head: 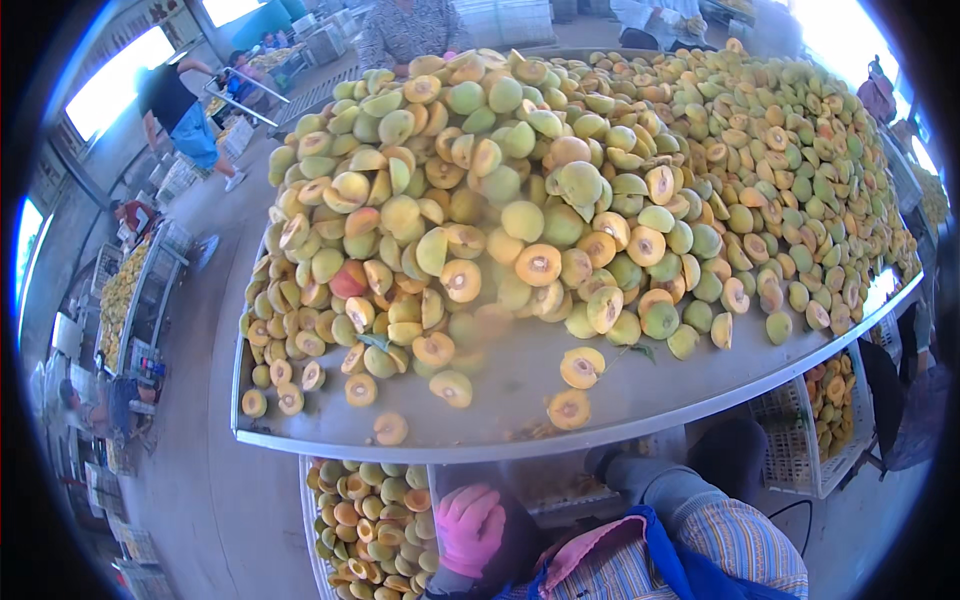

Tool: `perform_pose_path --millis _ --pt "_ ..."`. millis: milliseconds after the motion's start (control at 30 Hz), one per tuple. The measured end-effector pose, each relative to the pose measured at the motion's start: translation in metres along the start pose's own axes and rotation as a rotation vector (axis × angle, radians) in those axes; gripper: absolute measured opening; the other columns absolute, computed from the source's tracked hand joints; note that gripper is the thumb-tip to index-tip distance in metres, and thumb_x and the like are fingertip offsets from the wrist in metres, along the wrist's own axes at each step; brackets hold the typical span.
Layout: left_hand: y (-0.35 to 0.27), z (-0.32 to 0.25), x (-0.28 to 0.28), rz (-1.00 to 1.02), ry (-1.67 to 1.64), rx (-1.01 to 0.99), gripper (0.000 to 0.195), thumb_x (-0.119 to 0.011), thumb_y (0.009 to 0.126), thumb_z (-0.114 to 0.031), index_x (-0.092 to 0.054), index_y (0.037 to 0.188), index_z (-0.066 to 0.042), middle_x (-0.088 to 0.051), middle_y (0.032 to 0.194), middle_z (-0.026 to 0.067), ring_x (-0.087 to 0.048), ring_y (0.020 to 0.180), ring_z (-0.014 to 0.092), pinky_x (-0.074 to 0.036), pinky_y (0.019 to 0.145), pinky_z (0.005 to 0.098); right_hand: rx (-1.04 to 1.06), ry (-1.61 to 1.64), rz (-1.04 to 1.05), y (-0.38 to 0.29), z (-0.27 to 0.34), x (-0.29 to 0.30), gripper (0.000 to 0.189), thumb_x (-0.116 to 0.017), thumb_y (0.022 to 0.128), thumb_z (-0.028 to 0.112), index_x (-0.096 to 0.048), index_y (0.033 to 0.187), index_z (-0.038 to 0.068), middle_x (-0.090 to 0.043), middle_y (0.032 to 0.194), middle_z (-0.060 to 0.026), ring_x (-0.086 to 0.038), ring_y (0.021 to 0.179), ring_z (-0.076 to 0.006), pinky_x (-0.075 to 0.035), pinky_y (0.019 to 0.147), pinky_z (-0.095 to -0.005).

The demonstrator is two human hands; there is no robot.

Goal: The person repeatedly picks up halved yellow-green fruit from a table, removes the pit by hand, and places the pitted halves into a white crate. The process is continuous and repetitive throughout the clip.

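Note:
A large heap of halved yellow-green peaches point(540, 265), many showing their stones, covers most of a metal table point(480, 424). My left hand point(471, 529), in a pink glove, is low beside a white crate of peach halves point(375, 517); its fingers are curled, and whether something is inside them cannot be told. The right forearm, in a grey sleeve point(660, 480), reaches under the table's front edge, and my right hand is hidden there. A few halves lie apart near the edge, among them a cut half point(568, 409) and another point(390, 428).
A white plastic crate with fruit point(817, 420) stands under the table at right. A person in patterned clothing point(412, 34) is behind the heap. At left, a person in blue shorts point(195, 135) is beside a metal-handled cart; other people sit at a fruit-covered table point(161, 262).

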State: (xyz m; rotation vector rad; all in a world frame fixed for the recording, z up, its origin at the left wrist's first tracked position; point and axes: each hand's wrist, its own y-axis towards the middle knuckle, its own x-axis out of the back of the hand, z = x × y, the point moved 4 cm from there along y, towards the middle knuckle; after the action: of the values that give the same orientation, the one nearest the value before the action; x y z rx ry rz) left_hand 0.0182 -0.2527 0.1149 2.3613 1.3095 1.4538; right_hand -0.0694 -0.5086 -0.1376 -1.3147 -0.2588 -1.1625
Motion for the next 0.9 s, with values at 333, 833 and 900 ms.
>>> perform_pose_path --millis 333,833,900 --pt "-0.004 -0.013 -0.003 0.042 -0.154 0.064 0.022 -0.074 0.077 -0.001 -0.073 0.098 -0.006 -0.072 0.104 0.0108 -0.068 0.097 0.031 -0.054 0.086 0.0407 0.313 -0.293 0.222 -0.108 0.061 0.096 0.038 -0.066 0.085 0.030 -0.071 0.117 0.010 -0.074 0.099 -0.0216 -0.072 0.092 -0.0382 -0.057 0.082 -0.0492" --pt "0.200 0.038 -0.007 0.047 0.388 -0.011 0.024 -0.072 0.084 -0.027 -0.071 0.101 -0.011 -0.069 0.110 0.0092 -0.061 0.105 0.036 -0.050 0.091 0.0477 0.152 0.299 -0.132 -0.256 -0.005 0.116 0.057 -0.067 0.091 0.046 -0.063 0.137 0.014 -0.073 0.094 -0.0216 -0.071 0.089 -0.0409 -0.056 0.080 -0.0445" --pt "0.223 0.044 -0.035 0.140 0.476 -0.059 0.024 -0.068 0.085 -0.032 -0.069 0.100 -0.013 -0.067 0.112 0.0093 -0.060 0.107 0.035 -0.049 0.089 0.0485 0.150 0.280 -0.173 -0.253 -0.001 0.115 0.054 -0.067 0.091 0.045 -0.063 0.136 0.016 -0.074 0.095 -0.0205 -0.071 0.089 -0.0410 -0.056 0.080 -0.0457"
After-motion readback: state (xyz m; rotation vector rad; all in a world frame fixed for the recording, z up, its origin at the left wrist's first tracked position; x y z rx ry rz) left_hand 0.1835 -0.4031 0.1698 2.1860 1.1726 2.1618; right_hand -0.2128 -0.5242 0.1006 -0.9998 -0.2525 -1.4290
